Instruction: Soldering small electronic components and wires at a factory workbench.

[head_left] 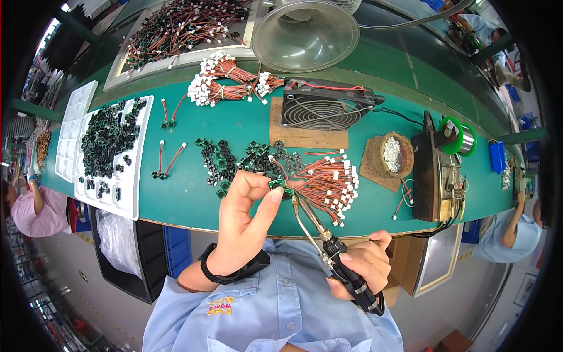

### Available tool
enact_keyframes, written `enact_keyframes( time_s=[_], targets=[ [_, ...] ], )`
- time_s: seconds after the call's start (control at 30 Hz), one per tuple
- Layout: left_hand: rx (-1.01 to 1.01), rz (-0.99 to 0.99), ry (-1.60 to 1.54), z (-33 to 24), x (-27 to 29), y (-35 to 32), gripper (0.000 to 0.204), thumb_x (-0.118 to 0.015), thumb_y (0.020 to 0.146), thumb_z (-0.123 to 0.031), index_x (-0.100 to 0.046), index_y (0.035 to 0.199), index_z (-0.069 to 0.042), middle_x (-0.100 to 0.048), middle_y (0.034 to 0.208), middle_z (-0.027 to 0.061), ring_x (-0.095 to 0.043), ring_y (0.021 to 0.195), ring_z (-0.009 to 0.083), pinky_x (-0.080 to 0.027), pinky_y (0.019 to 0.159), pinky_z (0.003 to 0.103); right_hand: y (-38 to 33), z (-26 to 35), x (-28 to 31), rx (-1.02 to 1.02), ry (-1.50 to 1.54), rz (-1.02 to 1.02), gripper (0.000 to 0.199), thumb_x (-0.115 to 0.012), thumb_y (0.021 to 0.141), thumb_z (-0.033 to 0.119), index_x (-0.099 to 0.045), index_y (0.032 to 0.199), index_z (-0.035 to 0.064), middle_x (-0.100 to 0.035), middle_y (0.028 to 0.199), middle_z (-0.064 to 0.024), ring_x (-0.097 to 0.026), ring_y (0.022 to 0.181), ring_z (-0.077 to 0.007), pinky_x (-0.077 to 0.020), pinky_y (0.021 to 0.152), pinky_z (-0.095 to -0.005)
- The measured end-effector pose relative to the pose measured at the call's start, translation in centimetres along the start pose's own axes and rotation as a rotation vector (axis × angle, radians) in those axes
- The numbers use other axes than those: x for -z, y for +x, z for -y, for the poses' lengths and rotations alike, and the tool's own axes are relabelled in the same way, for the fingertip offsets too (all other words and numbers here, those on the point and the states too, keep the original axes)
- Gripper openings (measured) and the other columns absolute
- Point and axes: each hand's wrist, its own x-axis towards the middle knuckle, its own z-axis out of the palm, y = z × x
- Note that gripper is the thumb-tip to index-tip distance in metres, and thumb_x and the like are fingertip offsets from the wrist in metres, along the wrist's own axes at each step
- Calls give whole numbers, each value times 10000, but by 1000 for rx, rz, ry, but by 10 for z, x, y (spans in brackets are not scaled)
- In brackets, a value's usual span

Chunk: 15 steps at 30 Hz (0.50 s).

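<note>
One head view. Our left hand pinches a small green circuit board with red leads between thumb and fingertips, held above the near edge of the green bench. Our right hand is wrapped around a black-handled soldering iron, tip just beside the board. We judge: steady the board, touch the tip briefly.
</note>
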Motion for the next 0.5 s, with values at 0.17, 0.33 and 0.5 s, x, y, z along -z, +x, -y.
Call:
enact_keyframes(
  time_s=[0.17,0.33,0.5],
  targets=[
    [-2,52,31,-2,1,0,89,-432,916,-26,-400,998,-28,-621,1028,204,-598,960,180,-438,857,287,1,4,2,-58,32,22,394,-773,587,188,-631,946,112,-631,698,7,-600,624,-134,-317,822,-350],
    [-43,55,-65,-6,-3,2,82,-436,920,-43,-402,993,-26,-620,1025,205,-603,958,196,-446,854,296,-3,4,2,-53,39,20,412,-776,585,189,-627,961,115,-633,707,9,-600,628,-132,-314,826,-346],
    [-37,43,-77,-6,-3,1,75,-436,925,-63,-404,981,-24,-619,1023,208,-606,955,206,-453,849,303,-7,5,2,-63,40,32,414,-776,586,191,-626,966,118,-634,711,12,-601,630,-131,-311,825,-343]
  ],
)
